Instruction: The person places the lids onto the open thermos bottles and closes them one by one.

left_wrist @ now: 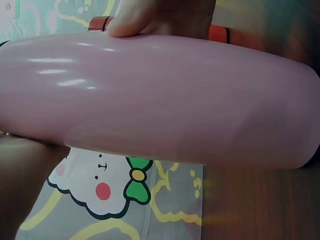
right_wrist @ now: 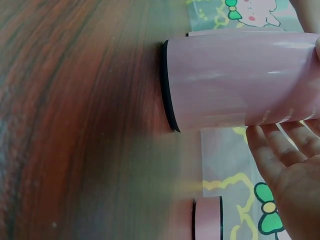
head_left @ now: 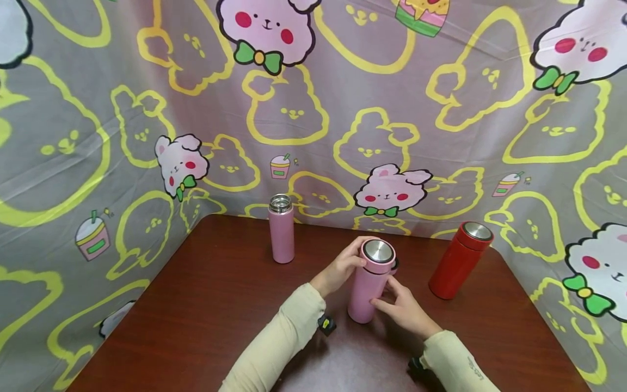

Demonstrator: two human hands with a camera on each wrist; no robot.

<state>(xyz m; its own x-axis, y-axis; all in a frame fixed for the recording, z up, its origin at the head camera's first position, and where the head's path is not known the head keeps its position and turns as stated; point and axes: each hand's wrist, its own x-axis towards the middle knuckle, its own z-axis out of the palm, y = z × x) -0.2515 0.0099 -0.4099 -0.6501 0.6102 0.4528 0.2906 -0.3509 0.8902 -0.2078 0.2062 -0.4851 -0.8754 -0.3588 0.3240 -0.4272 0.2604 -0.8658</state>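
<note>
Both hands hold a pink thermos [head_left: 368, 294] with a silver-topped lid, standing near the middle of the table. My left hand [head_left: 343, 267] grips it high up, at the lid. Lower on the body, my right hand [head_left: 404, 307] has its thumb in front and its fingers around the right side. The right wrist view shows the right fingers [right_wrist: 282, 145] against the pink wall and the black base ring close over the wood. Just behind, partly hidden in the head view, is a short pink cylinder with black rims [right_wrist: 207, 217], which looks like a lid.
A second pink thermos [head_left: 282, 234], lidless with its steel mouth showing, stands at the back left of the brown table [head_left: 206, 305]. To the right stands a red thermos [head_left: 455, 267] with its lid on. Patterned cloth [head_left: 303, 109] hangs behind the table and along its sides.
</note>
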